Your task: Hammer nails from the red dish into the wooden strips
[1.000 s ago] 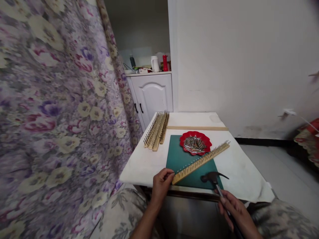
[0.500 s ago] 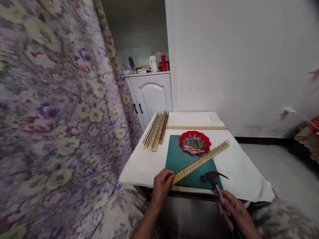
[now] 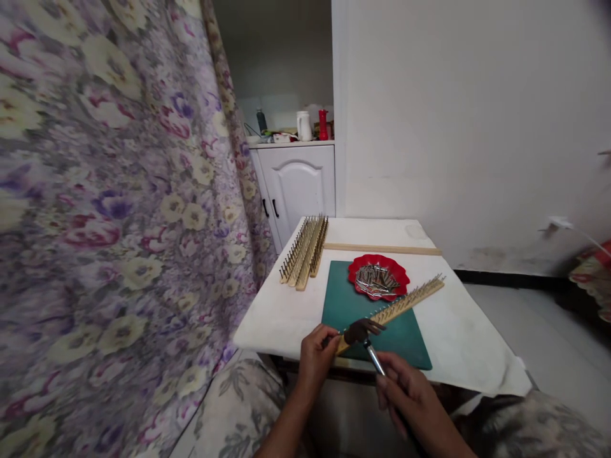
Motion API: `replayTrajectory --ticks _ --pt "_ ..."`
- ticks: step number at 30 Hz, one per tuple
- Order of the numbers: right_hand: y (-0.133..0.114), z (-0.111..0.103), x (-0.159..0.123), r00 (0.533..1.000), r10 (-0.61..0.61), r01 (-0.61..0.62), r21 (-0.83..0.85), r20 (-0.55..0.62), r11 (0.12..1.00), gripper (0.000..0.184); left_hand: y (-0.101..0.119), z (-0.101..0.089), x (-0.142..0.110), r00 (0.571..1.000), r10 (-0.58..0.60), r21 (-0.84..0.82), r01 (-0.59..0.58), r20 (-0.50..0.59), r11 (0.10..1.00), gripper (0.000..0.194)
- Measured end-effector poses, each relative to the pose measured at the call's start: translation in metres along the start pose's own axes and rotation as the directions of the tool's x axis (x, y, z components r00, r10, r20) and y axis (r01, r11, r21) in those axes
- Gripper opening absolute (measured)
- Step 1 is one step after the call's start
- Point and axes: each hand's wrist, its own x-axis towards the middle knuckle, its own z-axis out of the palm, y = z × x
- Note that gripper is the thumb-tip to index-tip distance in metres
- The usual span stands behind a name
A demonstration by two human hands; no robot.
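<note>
A wooden strip (image 3: 396,310) studded with rows of upright nails lies slantwise over a green mat (image 3: 340,289). My left hand (image 3: 317,350) is at the strip's near end, thumb and forefinger pinched on what looks like a nail, mostly hidden by the fingers. My right hand (image 3: 405,388) is closed around the handle of a claw hammer (image 3: 363,331). The hammer's dark head is over the strip's near end, close beside my left fingertips. Whether it touches a nail I cannot tell. A red scalloped dish (image 3: 353,273) of loose nails (image 3: 377,280) stands behind the strip.
Several nail-studded strips (image 3: 305,251) lie together at the table's left back. A bare wooden strip (image 3: 382,249) lies across the back of the white-covered table (image 3: 286,318). A floral curtain (image 3: 143,222) hangs at left; a white cabinet (image 3: 300,184) stands beyond.
My right hand has brought the hammer left and slightly up, from over the mat to the strip's near end. My left hand keeps its pinch there. The view has shifted slightly.
</note>
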Motion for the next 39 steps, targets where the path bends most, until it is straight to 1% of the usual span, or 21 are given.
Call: replayTrajectory --ticks 3,6,9,13,19,26,28,31,35,37,39 --pt "-0.004 0.015 0.012 0.999 -0.045 0.047 -0.074 0.024 0.996 0.036 0.001 0.0 -0.001 1.0 -0.008 -0.01 0.008 0.007 1.0 0.013" --pt "-0.002 0.022 0.02 0.997 -0.072 0.072 -0.129 0.0 0.989 0.035 0.0 0.0 -0.002 1.0 -0.017 -0.036 0.017 -0.006 0.999 0.013" --pt "0.003 0.023 0.024 0.996 -0.089 0.086 -0.193 -0.003 0.977 0.037 -0.002 0.001 -0.002 1.0 -0.021 -0.059 0.02 -0.011 0.998 0.013" --pt "0.007 0.021 0.025 0.994 -0.106 0.103 -0.244 0.001 0.964 0.04 -0.004 0.001 -0.002 1.0 -0.024 -0.049 0.024 -0.008 0.999 0.013" --pt "0.006 0.02 0.024 0.99 -0.139 0.134 -0.295 0.004 0.946 0.038 -0.003 0.002 -0.002 1.0 -0.021 -0.056 0.021 -0.006 0.998 0.013" --pt "0.006 0.019 0.023 0.992 -0.127 0.124 -0.256 0.005 0.959 0.033 0.001 0.002 -0.002 1.0 -0.021 -0.041 0.02 -0.011 0.999 0.015" --pt "0.006 0.019 0.022 0.994 -0.108 0.106 -0.21 0.001 0.972 0.033 0.001 0.001 -0.002 1.0 -0.023 -0.035 0.023 -0.009 0.999 0.014" --pt "0.008 0.014 0.015 0.997 -0.067 0.065 -0.096 -0.024 0.993 0.038 0.0 0.003 -0.002 1.0 -0.015 -0.031 0.015 -0.002 0.999 0.012" --pt "0.018 -0.003 -0.003 0.995 -0.021 0.024 0.026 -0.096 0.999 0.045 -0.004 0.003 -0.003 1.0 -0.013 -0.019 0.013 0.0 1.0 0.009" --pt "0.028 -0.015 -0.013 0.99 0.004 0.003 0.05 -0.141 0.999 0.049 -0.004 0.0 -0.004 1.0 -0.008 -0.002 0.008 0.012 1.0 0.01" --pt "0.039 -0.027 -0.02 0.984 0.04 -0.022 0.101 -0.172 0.995 0.051 -0.003 -0.005 -0.006 0.999 0.019 0.058 -0.021 0.027 0.998 0.014"
